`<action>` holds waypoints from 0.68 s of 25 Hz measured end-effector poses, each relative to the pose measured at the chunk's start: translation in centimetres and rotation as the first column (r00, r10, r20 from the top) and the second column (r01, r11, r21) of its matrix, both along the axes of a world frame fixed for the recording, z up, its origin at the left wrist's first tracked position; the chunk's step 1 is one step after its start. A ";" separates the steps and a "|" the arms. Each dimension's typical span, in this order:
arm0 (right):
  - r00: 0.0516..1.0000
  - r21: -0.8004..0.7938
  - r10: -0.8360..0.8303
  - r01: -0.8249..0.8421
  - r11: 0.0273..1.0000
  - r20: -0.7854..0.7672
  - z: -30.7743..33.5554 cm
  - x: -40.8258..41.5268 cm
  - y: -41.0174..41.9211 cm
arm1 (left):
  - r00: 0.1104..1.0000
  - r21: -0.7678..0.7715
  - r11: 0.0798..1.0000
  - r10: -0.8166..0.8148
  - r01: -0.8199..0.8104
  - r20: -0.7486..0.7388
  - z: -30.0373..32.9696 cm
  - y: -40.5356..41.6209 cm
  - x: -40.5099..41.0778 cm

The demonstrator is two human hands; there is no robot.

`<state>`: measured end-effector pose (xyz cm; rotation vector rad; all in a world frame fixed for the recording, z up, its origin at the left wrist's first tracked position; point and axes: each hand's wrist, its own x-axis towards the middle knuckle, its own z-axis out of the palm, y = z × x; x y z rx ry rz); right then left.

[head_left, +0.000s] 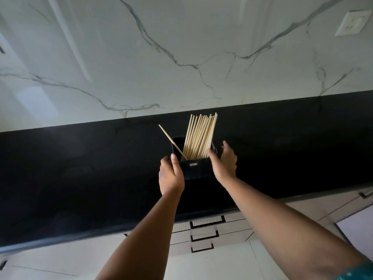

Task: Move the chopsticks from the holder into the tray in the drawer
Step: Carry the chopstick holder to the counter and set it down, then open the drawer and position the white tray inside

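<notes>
Head view, black counter [80, 168] against a white marble-veined backsplash [181, 47].

Left hand [171, 174]: at the holder's left side, thumb up along the near-left corner, remaining fingers wrapped behind the left wall and hidden; cannot tell how tightly they press. Palm appears in contact with the wall.

One black square holder [198, 168], upright, standing on the counter between the back edge and the front edge, roughly mid-counter. Small label on its near face.

Chopsticks: one single chopstick [170, 142] leans apart to the left, tip over the holder's left rim. The main bundle [200, 136] stands packed toward the holder's right side, tilted slightly right; individual sticks overlap, exact count cannot be told, more than a dozen.

Right hand [223, 160]: at the holder's right wall, fingers extended and close together, thumb over the near-right corner; contact with the wall appears light.

Below the counter's front edge: three drawer fronts [205, 235], stacked, all closed. One wall outlet [352, 23], upper right.
</notes>
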<state>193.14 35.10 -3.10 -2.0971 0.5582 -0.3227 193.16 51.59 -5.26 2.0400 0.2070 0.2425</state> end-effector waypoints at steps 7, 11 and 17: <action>0.941 -0.858 0.339 -0.188 0.478 -0.017 -10.7 -12.5 -1.6 | 0.855 0.534 0.808 -0.442 0.250 0.270 -7.7 -0.8 -9.3; 0.902 -0.860 0.413 -0.307 0.409 -0.125 -14.4 -15.1 -0.7 | 0.705 0.742 0.547 -0.694 0.387 0.144 -10.9 -0.8 -11.8; 0.821 -0.718 0.440 -0.548 0.429 -0.364 -17.2 -16.8 -0.5 | 0.753 0.657 0.450 -0.592 0.605 -0.288 -14.8 0.4 -12.8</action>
